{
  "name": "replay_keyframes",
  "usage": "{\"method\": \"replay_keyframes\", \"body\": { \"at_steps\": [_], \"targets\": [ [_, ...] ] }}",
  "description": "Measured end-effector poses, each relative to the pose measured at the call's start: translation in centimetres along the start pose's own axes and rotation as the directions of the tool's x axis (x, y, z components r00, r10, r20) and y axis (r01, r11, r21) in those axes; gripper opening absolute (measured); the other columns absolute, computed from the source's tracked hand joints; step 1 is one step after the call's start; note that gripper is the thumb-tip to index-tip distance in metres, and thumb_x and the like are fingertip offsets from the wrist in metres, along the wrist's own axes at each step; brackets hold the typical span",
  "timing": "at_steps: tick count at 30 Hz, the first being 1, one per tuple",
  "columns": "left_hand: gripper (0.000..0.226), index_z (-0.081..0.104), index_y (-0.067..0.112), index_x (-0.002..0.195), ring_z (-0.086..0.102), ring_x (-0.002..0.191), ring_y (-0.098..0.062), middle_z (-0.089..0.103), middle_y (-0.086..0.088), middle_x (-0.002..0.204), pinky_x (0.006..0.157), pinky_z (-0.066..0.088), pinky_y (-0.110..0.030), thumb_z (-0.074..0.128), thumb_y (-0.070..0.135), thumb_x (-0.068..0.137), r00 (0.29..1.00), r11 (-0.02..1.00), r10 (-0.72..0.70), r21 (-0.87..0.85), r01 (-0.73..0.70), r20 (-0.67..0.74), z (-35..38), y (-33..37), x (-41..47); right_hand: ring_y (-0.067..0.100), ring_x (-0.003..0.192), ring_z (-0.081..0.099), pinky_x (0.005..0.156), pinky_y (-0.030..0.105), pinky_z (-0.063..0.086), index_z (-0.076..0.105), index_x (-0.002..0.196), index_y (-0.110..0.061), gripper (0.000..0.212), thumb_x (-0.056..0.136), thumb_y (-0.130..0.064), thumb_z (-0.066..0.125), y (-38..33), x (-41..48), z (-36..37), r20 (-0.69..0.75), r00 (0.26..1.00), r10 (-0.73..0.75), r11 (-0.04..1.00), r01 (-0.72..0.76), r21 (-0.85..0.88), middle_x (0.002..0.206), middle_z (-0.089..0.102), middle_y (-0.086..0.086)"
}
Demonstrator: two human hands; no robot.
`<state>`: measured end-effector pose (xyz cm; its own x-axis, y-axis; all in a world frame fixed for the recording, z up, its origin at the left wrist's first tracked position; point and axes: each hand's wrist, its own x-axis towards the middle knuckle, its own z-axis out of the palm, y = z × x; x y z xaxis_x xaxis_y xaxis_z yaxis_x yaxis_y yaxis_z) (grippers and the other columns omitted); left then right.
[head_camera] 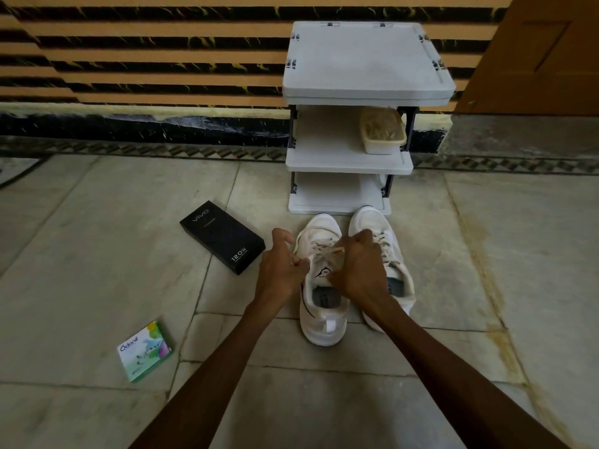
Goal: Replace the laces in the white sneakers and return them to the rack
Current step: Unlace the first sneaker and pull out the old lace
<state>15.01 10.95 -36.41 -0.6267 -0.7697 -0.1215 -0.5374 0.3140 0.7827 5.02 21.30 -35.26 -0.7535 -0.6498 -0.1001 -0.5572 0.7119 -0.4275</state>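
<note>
Showing the right hand (359,267) pinching the lace (324,251) of one white sneaker (324,319); left hand (280,267) curled beside it, grip indiscernible; rack (348,163) stands just beyond.

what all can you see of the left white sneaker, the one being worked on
The left sneaker is white with a fabric-looking upper, a thin dark side line, a dark tongue logo, grey insole and heel pull tab. It stands upright on the floor, toe toward the rack, beside the other sneaker. Off-white laces cross its front. The right hand pinches them in curled fingers; the left hand curls at its left edge, whether holding a lace is unclear.
</note>
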Motion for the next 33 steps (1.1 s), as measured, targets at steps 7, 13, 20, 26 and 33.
{"method": "replay_keyframes", "body": {
  "at_steps": [7,13,20,26,33],
  "targets": [
    [0.043,0.035,0.026,0.111,0.060,0.069,-0.014,0.059,0.001,0.073,0.065,0.051,-0.028,0.069,0.016,0.087,0.999,1.000,0.014,-0.009,-0.014,0.046,-0.4,0.3,-0.1,0.029,0.118,0.044,0.094,0.041,0.042,0.069,0.111,-0.020,0.024,0.089,-0.026,0.061,-1.9,-0.1,0.1,0.017,0.972,-0.234,0.894,0.222,-0.390,0.124,0.056,0.006],
    [0.042,0.036,0.023,0.111,0.060,0.074,-0.013,0.061,-0.001,0.084,0.058,0.047,-0.020,0.069,0.015,0.086,0.999,0.999,0.025,0.039,-0.026,0.042,-0.4,0.7,0.0,0.021,0.092,0.059,0.078,0.034,0.050,0.074,0.083,-0.013,0.009,0.081,-0.009,0.066,-1.9,0.8,-1.9,-0.219,0.943,-0.253,0.964,0.226,-0.140,0.089,0.069,0.002],
    [0.041,0.037,0.021,0.112,0.059,0.070,-0.010,0.058,0.002,0.079,0.053,0.044,-0.018,0.068,0.014,0.086,0.998,0.997,0.049,0.063,-0.051,0.045,-0.4,0.9,-0.3,0.015,0.067,0.061,0.064,0.025,0.052,0.062,0.082,-0.008,0.023,0.097,-0.008,0.045,-2.1,1.8,-6.0,0.183,0.968,0.172,0.342,-0.233,0.910,0.075,0.065,0.005],
    [0.039,0.039,0.019,0.111,0.062,0.080,-0.018,0.061,-0.003,0.088,0.058,0.045,-0.020,0.068,0.015,0.086,0.999,0.999,0.010,0.046,-0.011,0.037,-0.4,1.2,-0.2,0.029,0.088,0.064,0.067,0.027,0.040,0.067,0.094,-0.009,0.022,0.097,-0.019,0.049,-1.8,1.0,-2.0,0.126,0.964,-0.233,0.968,0.242,-0.064,0.096,0.069,0.013],
    [0.039,0.039,0.017,0.112,0.061,0.080,-0.020,0.060,-0.005,0.088,0.062,0.048,-0.025,0.069,0.016,0.085,1.000,0.999,0.001,0.047,-0.002,0.018,-0.5,1.6,-0.6,0.028,0.094,0.066,0.075,0.031,0.049,0.069,0.103,-0.007,0.024,0.094,-0.025,0.056,-2.7,1.3,-2.4,0.190,0.958,-0.215,0.940,0.255,-0.225,0.103,0.068,0.011]
  ]
}}
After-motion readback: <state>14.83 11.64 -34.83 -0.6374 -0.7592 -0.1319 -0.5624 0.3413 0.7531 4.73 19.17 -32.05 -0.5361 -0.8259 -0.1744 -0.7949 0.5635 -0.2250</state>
